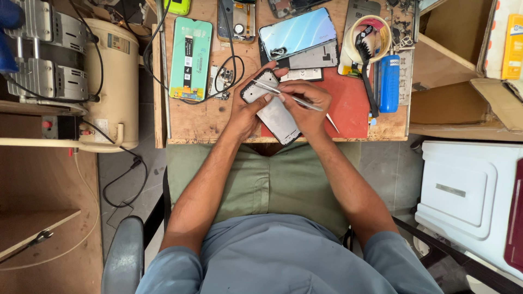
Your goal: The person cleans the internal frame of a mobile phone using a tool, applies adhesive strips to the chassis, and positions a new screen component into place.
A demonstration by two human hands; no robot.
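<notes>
The left hand (248, 106) is curled around the upper end of the phone (272, 109), steadying it at the near edge of the wooden workbench (201, 122). The right hand (308, 103) is closed, pinching metal tweezers (294, 99) laid across the phone's back.

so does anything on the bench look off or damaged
Nothing looks spilled or broken. The phone under both hands lies open, back cover off, slanted across the red mat; the right hand holds tweezers over it. Loose parts crowd the desk's far edge.
</notes>
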